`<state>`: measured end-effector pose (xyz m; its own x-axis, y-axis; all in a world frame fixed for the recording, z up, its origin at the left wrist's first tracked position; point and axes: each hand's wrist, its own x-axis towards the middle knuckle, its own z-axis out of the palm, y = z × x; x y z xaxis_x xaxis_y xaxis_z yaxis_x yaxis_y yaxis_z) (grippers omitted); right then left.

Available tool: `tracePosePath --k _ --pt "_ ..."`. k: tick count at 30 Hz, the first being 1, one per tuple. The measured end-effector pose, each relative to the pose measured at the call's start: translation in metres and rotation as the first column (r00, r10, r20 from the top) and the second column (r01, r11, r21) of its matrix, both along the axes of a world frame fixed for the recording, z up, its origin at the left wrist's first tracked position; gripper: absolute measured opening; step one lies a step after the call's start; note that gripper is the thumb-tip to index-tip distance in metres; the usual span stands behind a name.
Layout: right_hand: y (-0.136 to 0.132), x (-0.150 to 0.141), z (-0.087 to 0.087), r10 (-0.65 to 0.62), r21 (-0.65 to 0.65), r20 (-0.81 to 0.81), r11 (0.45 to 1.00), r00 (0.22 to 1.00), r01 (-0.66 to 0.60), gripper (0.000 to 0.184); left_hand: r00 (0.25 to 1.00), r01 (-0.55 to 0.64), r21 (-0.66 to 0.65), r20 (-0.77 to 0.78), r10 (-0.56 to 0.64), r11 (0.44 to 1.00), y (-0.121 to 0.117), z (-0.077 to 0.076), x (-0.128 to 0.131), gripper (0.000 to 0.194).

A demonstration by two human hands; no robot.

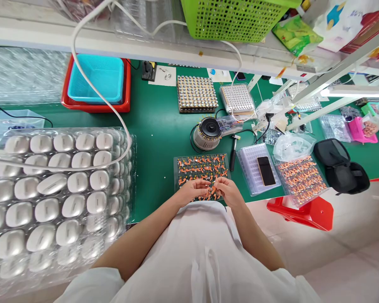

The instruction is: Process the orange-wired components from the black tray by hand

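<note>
My left hand (194, 190) and my right hand (226, 191) meet fingertip to fingertip over the near part of a dark tray (176, 165). Between them shows a small orange flexible-circuit piece (213, 189), pinched by my right fingers. The fingers of my left hand are also drawn together in a pinch; what they hold is too small to make out. Rows of similar orange pieces (205, 169) with small metal-coloured parts lie in the tray under my hands. My forearms hide part of its near edge.
Behind the tray stands a round dispenser (207, 134), with a hammer (233, 152) to its right. Clear trays (255, 185) carry a phone (266, 171). Another orange-filled tray (301, 179) overhangs a red stool (318, 212). Stacked trays of silvery cases (47, 209) fill the left. A white cable (96, 90) hangs in front.
</note>
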<state>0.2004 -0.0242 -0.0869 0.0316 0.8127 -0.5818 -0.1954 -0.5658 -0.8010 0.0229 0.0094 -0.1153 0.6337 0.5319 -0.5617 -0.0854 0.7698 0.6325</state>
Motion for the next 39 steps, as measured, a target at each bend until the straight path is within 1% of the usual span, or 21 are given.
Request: tracePosePath --k 3,6,10,14,16,18,21,25,29,35,37,39 --pt "-0.004 0.007 -0.007 -0.103 0.018 0.049 0.995 0.993 0.102 0.018 0.997 -0.020 -0.007 -0.077 0.019 1.000 -0.001 -0.007 0.004 0.045" --pt "-0.011 0.015 -0.016 -0.192 0.032 0.096 0.981 0.977 0.190 0.017 0.995 0.006 -0.019 -0.101 -0.008 1.000 -0.001 -0.017 0.014 0.042" --pt "-0.019 0.022 -0.035 -0.217 0.021 0.126 0.976 0.968 0.216 0.016 0.989 0.081 -0.027 -0.118 -0.084 0.996 -0.001 -0.035 0.033 0.044" --pt "-0.021 0.025 -0.064 -0.220 -0.011 0.162 0.974 0.962 0.225 0.014 0.972 0.151 -0.010 -0.181 -0.150 0.989 -0.001 -0.055 0.053 0.050" --pt "-0.022 0.026 -0.078 -0.224 -0.031 0.181 0.972 0.958 0.233 0.014 0.957 0.188 0.005 -0.226 -0.182 0.982 -0.001 -0.064 0.059 0.043" --pt "-0.025 0.028 -0.089 -0.228 -0.050 0.194 0.969 0.954 0.242 0.015 0.934 0.229 0.018 -0.285 -0.215 0.973 -0.001 -0.071 0.063 0.031" --pt "-0.028 0.030 -0.100 -0.258 -0.063 0.209 0.959 0.943 0.276 0.017 0.882 0.301 0.022 -0.386 -0.270 0.953 -0.001 -0.080 0.065 0.020" --pt "-0.031 0.036 -0.104 -0.343 -0.041 0.225 0.932 0.912 0.360 0.019 0.799 0.382 0.013 -0.506 -0.324 0.924 -0.002 -0.087 0.068 0.027" --pt "-0.033 0.045 -0.103 -0.397 -0.027 0.211 0.911 0.893 0.411 0.019 0.746 0.432 0.037 -0.576 -0.334 0.901 0.000 -0.089 0.072 0.031" --pt "-0.036 0.053 -0.097 -0.424 -0.033 0.161 0.900 0.891 0.434 0.017 0.706 0.506 0.091 -0.615 -0.351 0.858 0.004 -0.082 0.078 0.031" --pt "-0.036 0.052 -0.092 -0.413 -0.038 0.132 0.906 0.901 0.421 0.017 0.708 0.517 0.117 -0.616 -0.346 0.848 0.004 -0.078 0.079 0.031" --pt "-0.034 0.050 -0.083 -0.388 -0.048 0.088 0.918 0.917 0.393 0.017 0.718 0.518 0.149 -0.612 -0.333 0.842 0.004 -0.073 0.079 0.030"
